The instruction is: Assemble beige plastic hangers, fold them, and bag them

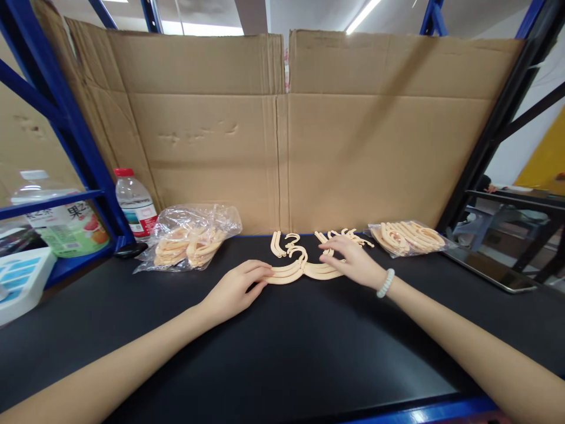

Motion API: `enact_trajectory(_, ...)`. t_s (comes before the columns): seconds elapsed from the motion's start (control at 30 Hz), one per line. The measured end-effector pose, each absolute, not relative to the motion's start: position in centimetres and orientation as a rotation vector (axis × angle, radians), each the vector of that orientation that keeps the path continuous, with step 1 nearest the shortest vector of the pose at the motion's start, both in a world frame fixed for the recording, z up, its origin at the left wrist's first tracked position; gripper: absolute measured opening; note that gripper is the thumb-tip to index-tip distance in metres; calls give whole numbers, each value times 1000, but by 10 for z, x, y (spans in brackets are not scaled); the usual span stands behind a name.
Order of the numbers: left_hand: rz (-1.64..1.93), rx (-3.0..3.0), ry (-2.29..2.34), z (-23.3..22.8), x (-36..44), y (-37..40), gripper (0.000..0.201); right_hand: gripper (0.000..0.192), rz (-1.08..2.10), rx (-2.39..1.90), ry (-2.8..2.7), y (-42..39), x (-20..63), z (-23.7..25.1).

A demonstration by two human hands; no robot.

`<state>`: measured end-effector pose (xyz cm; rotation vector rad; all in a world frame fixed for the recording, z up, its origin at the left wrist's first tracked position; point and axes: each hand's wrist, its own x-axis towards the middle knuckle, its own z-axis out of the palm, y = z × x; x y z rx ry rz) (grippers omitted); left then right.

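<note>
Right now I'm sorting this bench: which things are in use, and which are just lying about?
In use: left hand, right hand, small peach hangers, bagged hangers, second hanger bag.
Lying about: water bottle, juice bottle, tablet.

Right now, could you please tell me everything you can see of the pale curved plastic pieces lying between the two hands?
The curved plastic pieces are pale peach, thin and arc-shaped, some with hooked ends, and look like moulded plastic. Several lie flat, nested into a wide shallow arc on the black tabletop, with looser ones scattered just behind, near the cardboard wall. The left hand touches the arc's left end with its fingertips; the right hand rests over its right part.
</note>
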<state>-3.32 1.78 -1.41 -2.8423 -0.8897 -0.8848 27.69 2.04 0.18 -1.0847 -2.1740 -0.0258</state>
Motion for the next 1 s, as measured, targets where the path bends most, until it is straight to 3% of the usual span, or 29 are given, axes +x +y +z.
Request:
enact_trajectory(0.2,-914,-2824,-850,-10,-31,14,20,23,-152,-1123,-1964,24,302,22)
enact_trajectory(0.73,-1143,-2777,-932,-10,-37,18,17,26,-245,-1390,-1822,27,296,9)
enact_trajectory(1.0,-1142,-2676,-1302,4,-37,17,24,20,-194,-1332,-1995,29,284,9)
